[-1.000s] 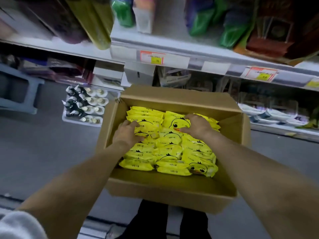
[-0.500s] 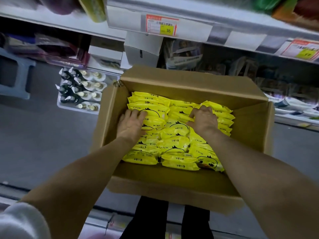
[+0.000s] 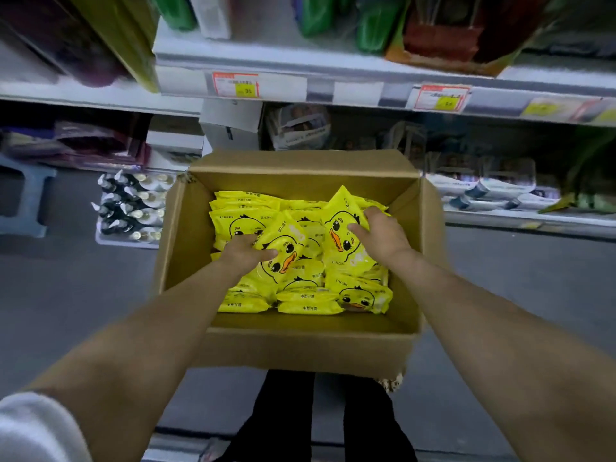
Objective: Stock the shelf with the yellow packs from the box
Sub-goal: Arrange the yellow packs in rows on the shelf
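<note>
Box (image 3: 300, 348): corrugated cardboard, plain brown, matt; near right corner frayed and fuzzy.
Yellow packs (image 3: 310, 296): thin plastic film, glossy, printed.
Left pack (image 3: 286, 248), gripped by the left hand (image 3: 243, 258): film wrinkled, white glare patch near its top.
Right pack (image 3: 340, 225), gripped by the right hand (image 3: 383, 238): same film, glare patch low on its face.
Shelf edge (image 3: 350, 75): smooth, pale, faint sheen; looks like painted metal.
Price tags (image 3: 236, 84): paper, matt.
Floor (image 3: 66, 295): grey, smooth, matt.
Bottles (image 3: 130, 208): glossy plastic.
Stool (image 3: 23, 195): blue plastic, dull.
Sleeve (image 3: 30, 428): white cloth, weave not resolvable.
</note>
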Tool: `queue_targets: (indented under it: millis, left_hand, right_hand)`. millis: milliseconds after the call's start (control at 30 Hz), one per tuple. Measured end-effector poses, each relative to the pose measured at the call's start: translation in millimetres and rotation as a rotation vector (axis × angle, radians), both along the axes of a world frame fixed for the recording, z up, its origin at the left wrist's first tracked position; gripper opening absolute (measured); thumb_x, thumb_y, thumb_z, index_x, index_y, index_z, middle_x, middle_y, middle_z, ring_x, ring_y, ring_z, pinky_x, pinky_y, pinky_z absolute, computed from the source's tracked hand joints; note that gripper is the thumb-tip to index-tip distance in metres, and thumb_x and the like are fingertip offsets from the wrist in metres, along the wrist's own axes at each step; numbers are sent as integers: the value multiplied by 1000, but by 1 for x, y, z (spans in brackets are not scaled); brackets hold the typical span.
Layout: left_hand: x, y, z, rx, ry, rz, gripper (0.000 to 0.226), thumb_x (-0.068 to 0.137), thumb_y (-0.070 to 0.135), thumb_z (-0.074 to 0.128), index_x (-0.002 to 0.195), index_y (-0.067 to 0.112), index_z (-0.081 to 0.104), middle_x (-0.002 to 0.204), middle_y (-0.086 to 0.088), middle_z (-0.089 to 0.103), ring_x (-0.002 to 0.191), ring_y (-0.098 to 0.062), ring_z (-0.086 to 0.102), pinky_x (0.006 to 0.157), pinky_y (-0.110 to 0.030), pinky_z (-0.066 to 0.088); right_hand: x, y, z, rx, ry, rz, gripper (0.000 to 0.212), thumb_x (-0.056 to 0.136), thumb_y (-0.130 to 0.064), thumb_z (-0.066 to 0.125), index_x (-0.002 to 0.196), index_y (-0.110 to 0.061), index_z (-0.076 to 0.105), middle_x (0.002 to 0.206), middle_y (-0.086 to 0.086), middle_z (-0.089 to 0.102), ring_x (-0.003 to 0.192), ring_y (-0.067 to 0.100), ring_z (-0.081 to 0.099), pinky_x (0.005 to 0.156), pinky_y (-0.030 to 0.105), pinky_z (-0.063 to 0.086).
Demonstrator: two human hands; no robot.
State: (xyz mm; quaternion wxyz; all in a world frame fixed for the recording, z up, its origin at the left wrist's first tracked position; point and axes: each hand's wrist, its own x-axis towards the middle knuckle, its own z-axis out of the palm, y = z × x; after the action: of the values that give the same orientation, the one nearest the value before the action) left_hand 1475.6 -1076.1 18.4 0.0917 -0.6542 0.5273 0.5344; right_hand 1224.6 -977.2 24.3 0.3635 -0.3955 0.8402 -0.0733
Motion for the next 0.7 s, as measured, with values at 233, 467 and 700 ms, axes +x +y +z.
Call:
queue_targets:
  millis: [233, 467, 700]
  left_hand:
    - [-85, 53, 69, 3, 149, -5, 84, 87, 44, 68, 151, 9, 27, 158, -8, 27, 143, -31, 28, 110, -46, 29]
    - [-177, 93, 161, -125, 282, -162, 54, 72, 43, 83, 113, 12, 66, 103, 4, 70, 93, -15, 66, 85, -26, 49]
    - [-270, 110, 255, -308, 346, -295, 22, 79, 15, 80, 99, 14, 70, 85, -4, 72, 50, -5, 66, 47, -18, 51]
  right_hand:
    - [-52, 57, 79, -222, -239, -209, 68, 63, -69, 77, 102, -14, 69, 98, 2, 74, 89, 19, 69, 73, 35, 53]
    - [-137, 138, 166, -366, -232, -259, 32, 65, -31, 91, 82, -21, 67, 86, 1, 76, 81, 20, 72, 77, 42, 58]
    - [-238, 204, 255, -465, -24, -234, 25, 71, -31, 86, 91, -22, 74, 98, -10, 72, 96, 12, 67, 83, 32, 53]
